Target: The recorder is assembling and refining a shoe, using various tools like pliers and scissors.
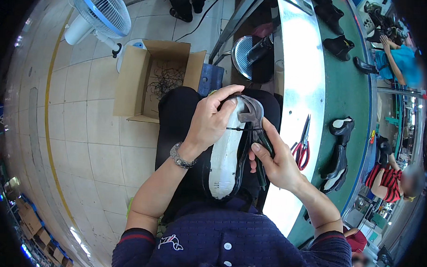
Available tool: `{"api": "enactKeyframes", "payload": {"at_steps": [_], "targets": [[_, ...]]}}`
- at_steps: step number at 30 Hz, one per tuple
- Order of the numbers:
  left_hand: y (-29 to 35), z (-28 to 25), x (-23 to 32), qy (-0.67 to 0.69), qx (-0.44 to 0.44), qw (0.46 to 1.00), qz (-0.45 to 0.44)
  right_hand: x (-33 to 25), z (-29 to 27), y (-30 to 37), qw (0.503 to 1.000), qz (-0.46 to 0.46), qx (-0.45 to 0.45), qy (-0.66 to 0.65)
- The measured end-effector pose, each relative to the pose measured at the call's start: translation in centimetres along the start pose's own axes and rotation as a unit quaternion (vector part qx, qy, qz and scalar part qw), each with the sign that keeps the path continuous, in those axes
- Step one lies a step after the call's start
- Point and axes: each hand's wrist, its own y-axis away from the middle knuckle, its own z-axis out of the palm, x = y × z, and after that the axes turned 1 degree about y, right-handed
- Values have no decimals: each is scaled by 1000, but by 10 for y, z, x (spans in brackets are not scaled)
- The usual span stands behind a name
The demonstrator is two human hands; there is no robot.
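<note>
White-soled black boot (226, 153) lies sole-up on my lap, long axis running away from me, my left hand (209, 121) clamped over its toe end while my right hand (276, 159), just beside it, grips pincers (252, 117) biting the sole edge.

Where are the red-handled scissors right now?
In the head view, the red-handled scissors lie on the shiny metal bench edge, just right of the right hand holding the pincers.

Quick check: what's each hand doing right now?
Left hand: closed on the upturned shoe.
Right hand: closed on the pincers.
</note>
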Motion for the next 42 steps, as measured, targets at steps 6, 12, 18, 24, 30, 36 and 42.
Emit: {"api": "enactKeyframes", "payload": {"at_steps": [6, 12, 18, 24, 30, 36, 42], "targets": [[0, -2, 2, 179, 17, 978, -106, -18, -21, 4, 997, 44, -47, 50], [-3, -5, -5, 58, -9, 994, -90, -47, -39, -2, 977, 48, -70, 196], [-3, -11, 5, -56, -23, 996, -70, -73, -26, 2, 929, -117, 128, 327], [0, -12, -5, -10, -27, 999, -29, -46, -22, -26, 887, -116, 74, 441], [-1, -12, -5, 6, -52, 998, -22, -22, -14, -26, 881, -195, 159, 400], [-3, -21, -19, 36, -65, 997, -13, -53, -28, -28, 844, -193, 45, 498], [-2, -19, -14, 78, -104, 991, -22, -40, -23, -40, 860, -126, 26, 494]]}}
